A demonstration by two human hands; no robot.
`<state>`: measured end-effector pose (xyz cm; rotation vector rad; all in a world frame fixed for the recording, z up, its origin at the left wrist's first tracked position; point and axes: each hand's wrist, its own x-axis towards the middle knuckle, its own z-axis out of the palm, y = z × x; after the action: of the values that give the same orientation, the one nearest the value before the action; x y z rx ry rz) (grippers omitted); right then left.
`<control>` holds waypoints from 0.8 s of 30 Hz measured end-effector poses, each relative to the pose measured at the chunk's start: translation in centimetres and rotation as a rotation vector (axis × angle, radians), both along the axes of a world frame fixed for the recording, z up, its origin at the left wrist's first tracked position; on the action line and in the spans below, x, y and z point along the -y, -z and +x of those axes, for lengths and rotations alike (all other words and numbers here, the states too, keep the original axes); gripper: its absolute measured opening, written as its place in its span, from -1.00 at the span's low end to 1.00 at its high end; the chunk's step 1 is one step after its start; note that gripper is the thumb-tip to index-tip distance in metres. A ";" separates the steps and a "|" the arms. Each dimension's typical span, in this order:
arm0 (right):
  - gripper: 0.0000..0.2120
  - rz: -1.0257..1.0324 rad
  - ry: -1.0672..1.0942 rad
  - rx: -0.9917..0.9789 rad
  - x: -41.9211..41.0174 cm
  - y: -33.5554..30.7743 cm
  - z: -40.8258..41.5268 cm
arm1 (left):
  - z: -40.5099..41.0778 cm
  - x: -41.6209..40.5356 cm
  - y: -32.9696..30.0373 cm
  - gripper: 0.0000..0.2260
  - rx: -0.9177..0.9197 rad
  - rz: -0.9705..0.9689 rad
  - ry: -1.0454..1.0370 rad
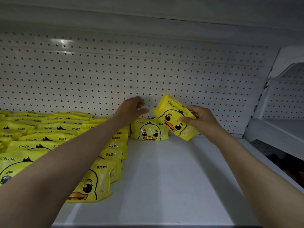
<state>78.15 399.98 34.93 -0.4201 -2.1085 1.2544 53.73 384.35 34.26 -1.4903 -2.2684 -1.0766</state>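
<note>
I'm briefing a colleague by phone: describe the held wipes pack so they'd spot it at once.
On the white shelf with the pegboard back wall, yellow duck packs fill the left side. Right of them one pack stands alone at the back. The held pack is just right of it: the only one off the shelf, tilted, gripped by the right hand.

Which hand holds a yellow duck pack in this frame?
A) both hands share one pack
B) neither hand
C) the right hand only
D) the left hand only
C: the right hand grips the tilted yellow duck pack above the shelf, while the left hand is open and holds nothing, over the upright pack at the back.
</note>
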 end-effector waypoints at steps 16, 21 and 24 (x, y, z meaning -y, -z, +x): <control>-0.71 0.322 -0.185 0.362 0.8 3.5 -9.0 | 1.7 2.3 1.9 -0.49 0.026 -0.424 -0.084; -0.63 0.605 -0.018 0.389 1.0 3.9 -9.9 | 0.8 1.8 2.3 -0.55 0.041 -0.387 -0.142; -0.48 0.767 0.011 0.440 1.2 3.9 -9.8 | 0.4 1.7 2.3 -0.58 0.017 -0.400 -0.132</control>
<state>68.38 398.76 31.01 -0.3713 -2.7395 0.2771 54.14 382.65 31.98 -1.4358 -2.6660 -0.6244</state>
